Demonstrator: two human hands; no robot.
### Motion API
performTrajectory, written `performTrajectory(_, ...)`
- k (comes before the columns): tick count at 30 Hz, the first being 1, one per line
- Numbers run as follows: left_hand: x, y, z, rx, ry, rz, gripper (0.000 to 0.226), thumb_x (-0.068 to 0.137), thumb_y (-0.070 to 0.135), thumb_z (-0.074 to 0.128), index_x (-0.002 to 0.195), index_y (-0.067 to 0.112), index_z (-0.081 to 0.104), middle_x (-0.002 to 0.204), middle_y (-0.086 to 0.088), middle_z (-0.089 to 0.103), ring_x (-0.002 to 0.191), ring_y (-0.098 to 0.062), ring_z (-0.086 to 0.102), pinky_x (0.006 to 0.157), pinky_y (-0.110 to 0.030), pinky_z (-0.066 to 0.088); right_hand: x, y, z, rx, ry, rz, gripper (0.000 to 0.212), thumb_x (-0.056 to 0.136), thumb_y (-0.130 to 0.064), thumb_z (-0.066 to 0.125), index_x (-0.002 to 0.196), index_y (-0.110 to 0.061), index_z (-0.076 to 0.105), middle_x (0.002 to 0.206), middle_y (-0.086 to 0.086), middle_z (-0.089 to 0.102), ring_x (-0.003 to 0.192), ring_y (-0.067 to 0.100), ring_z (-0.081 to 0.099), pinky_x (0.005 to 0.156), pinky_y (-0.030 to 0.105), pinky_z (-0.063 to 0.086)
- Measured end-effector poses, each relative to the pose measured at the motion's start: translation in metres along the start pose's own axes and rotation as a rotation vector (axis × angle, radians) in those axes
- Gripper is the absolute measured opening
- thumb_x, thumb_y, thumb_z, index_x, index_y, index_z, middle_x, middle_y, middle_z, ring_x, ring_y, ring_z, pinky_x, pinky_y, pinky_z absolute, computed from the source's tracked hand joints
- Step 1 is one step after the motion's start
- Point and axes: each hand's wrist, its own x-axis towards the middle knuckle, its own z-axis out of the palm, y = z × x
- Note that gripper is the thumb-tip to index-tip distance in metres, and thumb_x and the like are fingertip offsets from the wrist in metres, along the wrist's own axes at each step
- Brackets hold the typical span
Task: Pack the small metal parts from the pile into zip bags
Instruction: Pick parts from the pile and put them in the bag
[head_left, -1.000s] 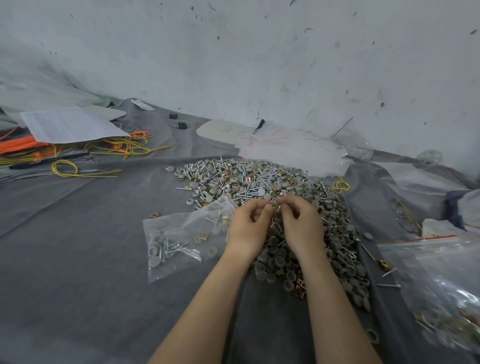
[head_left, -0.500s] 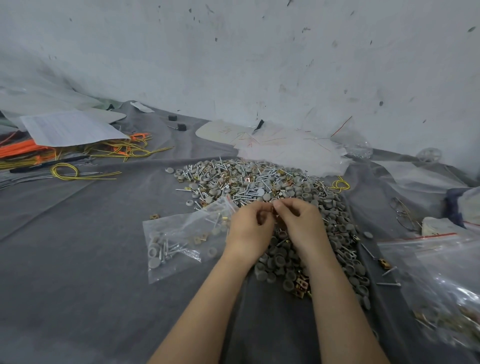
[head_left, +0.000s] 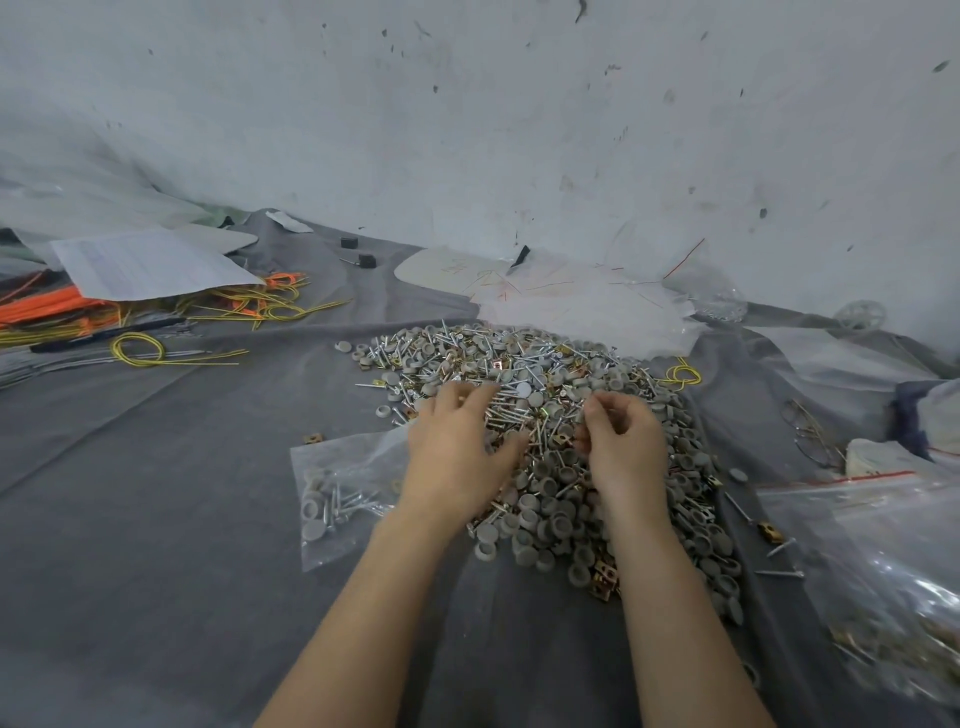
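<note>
While the step in hand appears to be picking from the pile (head_left: 519, 364), the left hand (head_left: 457, 452) lies spread open on it; the right hand (head_left: 626, 447) is curled, contents indiscernible. Next, parts need transferring into the zip bag (head_left: 337, 499) just left.

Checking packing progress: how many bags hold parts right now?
2: a small bag left of the pile, a big bag with a red strip at the right edge. Crumpled plastic by the wall may be another.
</note>
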Motion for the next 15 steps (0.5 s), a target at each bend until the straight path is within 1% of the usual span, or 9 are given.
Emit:
performTrajectory(1,0.001,-0.01,-0.004,0.097,-0.112,-0.032,0.09,0.079,0.06,0.064,0.151,0.029,0.018,0.155,-0.004,0.019,0.142,-0.028,0.016,0.116,-0.045,0.014,0.002,0.001,-0.002,0.054,0.015,0.042,0.005,0.095,-0.01,0.055,0.097,-0.011,0.06,0.074,-0.001,0.06,0.054,0.002,0.058,0.055,0.02,0.05)
performTrajectory(2,0.002,-0.019,-0.008,0.167,-0.231,-0.066,0.108,0.071,0.068,0.065,0.152,0.033,0.003,0.16,-0.001,0.001,0.146,-0.028,0.0,0.117,-0.049,0.003,0.003,0.001,-0.004,0.093,0.024,0.071,0.006,0.095,-0.007,0.054,0.097,-0.008,0.06,0.074,0.001,0.06,0.051,0.0,0.058,0.052,0.017,0.049)
performTrajectory(3,0.003,-0.026,-0.01,0.209,-0.328,-0.091,0.119,0.065,0.073,0.066,0.15,0.035,-0.009,0.16,0.001,-0.011,0.146,-0.028,-0.011,0.115,-0.051,-0.005,0.004,0.001,-0.005,0.114,0.026,0.085,0.007,0.095,-0.004,0.054,0.095,-0.007,0.06,0.074,0.002,0.059,0.049,-0.001,0.058,0.05,0.014,0.048)
performTrajectory(4,0.004,-0.033,-0.01,0.226,-0.393,-0.106,0.126,0.061,0.075,0.066,0.148,0.036,-0.016,0.159,0.001,-0.016,0.145,-0.028,-0.017,0.114,-0.052,-0.008,0.004,0.001,-0.004,0.12,0.016,0.088,0.009,0.094,-0.002,0.054,0.09,-0.009,0.06,0.073,0.002,0.059,0.049,0.0,0.058,0.049,0.012,0.048)
performTrajectory(6,0.007,-0.039,-0.007,0.246,-0.451,-0.109,0.13,0.059,0.074,0.067,0.147,0.036,-0.021,0.159,-0.001,-0.016,0.145,-0.028,-0.019,0.113,-0.054,-0.01,0.003,0.0,-0.001,0.092,-0.035,0.081,0.018,0.093,-0.002,0.056,0.082,-0.016,0.059,0.074,0.001,0.061,0.053,0.001,0.06,0.056,0.015,0.051)
performTrajectory(8,0.01,-0.043,-0.002,0.256,-0.449,-0.104,0.132,0.058,0.075,0.066,0.146,0.034,-0.023,0.16,-0.002,-0.013,0.145,-0.029,-0.018,0.113,-0.055,-0.011,0.0,0.0,0.001,0.068,-0.092,0.079,0.021,0.092,-0.001,0.057,0.08,-0.019,0.06,0.077,0.0,0.062,0.056,0.002,0.061,0.067,0.023,0.055)
performTrajectory(9,0.012,-0.044,-0.001,0.255,-0.429,-0.103,0.132,0.058,0.077,0.065,0.146,0.034,-0.024,0.16,-0.001,-0.013,0.145,-0.028,-0.017,0.112,-0.054,-0.013,-0.001,-0.001,0.002,0.067,-0.112,0.076,0.021,0.091,-0.001,0.058,0.081,-0.019,0.059,0.08,0.0,0.062,0.056,0.002,0.061,0.07,0.026,0.056)
performTrajectory(12,0.013,-0.046,0.005,0.245,-0.362,-0.106,0.138,0.052,0.085,0.059,0.145,0.031,-0.027,0.16,0.0,-0.015,0.145,-0.027,-0.018,0.111,-0.052,-0.016,-0.003,-0.005,0.005,0.024,-0.153,0.036,0.023,0.091,0.0,0.057,0.083,-0.022,0.058,0.087,-0.001,0.061,0.058,0.001,0.062,0.068,0.024,0.055)
performTrajectory(15,0.012,-0.045,0.01,0.214,-0.316,-0.099,0.136,0.055,0.083,0.059,0.146,0.029,-0.026,0.161,0.0,-0.007,0.146,-0.026,-0.012,0.112,-0.053,-0.014,-0.004,-0.01,0.008,-0.07,-0.182,-0.021,0.029,0.09,0.0,0.057,0.085,-0.029,0.057,0.091,-0.004,0.061,0.07,0.005,0.062,0.07,0.025,0.054)
